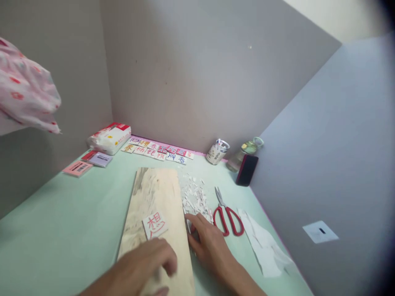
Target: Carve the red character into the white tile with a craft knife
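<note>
A wooden board (159, 185) lies lengthwise in front of me. On it rests a white paper square (155, 225) with a red handwritten character. My left hand (145, 263) hovers over the near part of the board, just below the square. Its fingers are bent, with the thumb apart from the forefinger, and it is slightly blurred. Beside the board's right edge, my right hand (211, 242) has its fingers closed around a small object with a silvery edge, mostly hidden. White paper scraps (194, 195) lie beyond that hand. Red-handled scissors (226, 216) lie to its right.
Character cards (157, 151) line the back edge near a tissue pack (111, 137). Small card packs (77, 168) lie left. At the back right stand a can (217, 153), a bottle (239, 158) and a phone (247, 169). White paper (263, 246) lies right; patterned cloth (27, 90) hangs upper left.
</note>
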`<state>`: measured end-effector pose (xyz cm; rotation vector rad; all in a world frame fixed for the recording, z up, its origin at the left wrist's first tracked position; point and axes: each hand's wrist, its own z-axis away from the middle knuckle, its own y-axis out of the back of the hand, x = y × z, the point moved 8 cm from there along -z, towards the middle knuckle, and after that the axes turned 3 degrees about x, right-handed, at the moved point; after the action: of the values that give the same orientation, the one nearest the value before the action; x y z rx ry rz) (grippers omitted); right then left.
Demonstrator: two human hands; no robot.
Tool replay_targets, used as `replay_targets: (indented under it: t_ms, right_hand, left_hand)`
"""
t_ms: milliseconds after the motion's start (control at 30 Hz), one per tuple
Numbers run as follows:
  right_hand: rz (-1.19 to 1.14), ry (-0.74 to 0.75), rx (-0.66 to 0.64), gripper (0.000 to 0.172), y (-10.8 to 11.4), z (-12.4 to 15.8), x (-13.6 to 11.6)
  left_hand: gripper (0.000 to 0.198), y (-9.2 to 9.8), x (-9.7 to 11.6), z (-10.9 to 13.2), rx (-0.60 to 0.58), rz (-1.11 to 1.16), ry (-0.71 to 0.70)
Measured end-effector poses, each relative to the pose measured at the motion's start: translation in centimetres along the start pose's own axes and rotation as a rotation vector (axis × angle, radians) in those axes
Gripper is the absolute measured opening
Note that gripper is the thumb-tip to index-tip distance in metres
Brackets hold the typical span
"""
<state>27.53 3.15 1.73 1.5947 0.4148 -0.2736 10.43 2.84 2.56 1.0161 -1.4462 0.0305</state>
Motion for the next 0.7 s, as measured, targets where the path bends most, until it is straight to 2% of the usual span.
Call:
replay_targets:
  t_ms: [100, 167, 267, 367, 433, 533, 633, 700]
  right_hand:
    - [-0.077, -0.023, 0.041, 0.049, -0.1, -0.4, 0.8]
    - [-0.202, -0.098, 0.087, 0.050, 1.1, -0.6, 1.9]
    - [-0.596, -0.294, 0.127, 0.042, 3.0, -0.2, 3.8]
    - [-1.006, -0.443, 0.031, 0.029, 2.8, 0.7, 4.0]
    - [-1.112, -0.458, -0.045, 0.020, 2.0, 1.3, 3.2]
    - [-0.998, -0.322, -0.094, 0.012, 0.7, 1.8, 1.4]
    - [-0.665, -0.107, -0.041, 0.017, 0.2, 1.9, 0.0]
    - [-0.439, 0.019, -0.062, 0.021, -0.3, 2.0, -0.7]
  left_hand:
    - [0.019, 3.7, -2.6, 0.9, 0.276, -0.267, 0.061]
    - [0.031, 4.8, -3.2, 1.0, 0.374, -0.434, 0.037]
    - [0.045, 5.0, -3.0, 0.5, 0.417, -0.583, -0.031]
    - [0.041, 4.8, -2.7, -0.1, 0.404, -0.615, -0.071]
    - [0.040, 4.7, -3.1, -0.3, 0.389, -0.594, -0.046]
    - [0.043, 4.2, -4.0, -0.2, 0.367, -0.554, -0.003]
    - [0.047, 3.7, -5.0, 0.1, 0.398, -0.550, 0.022]
    - [0.049, 3.5, -5.3, 0.2, 0.420, -0.570, 0.027]
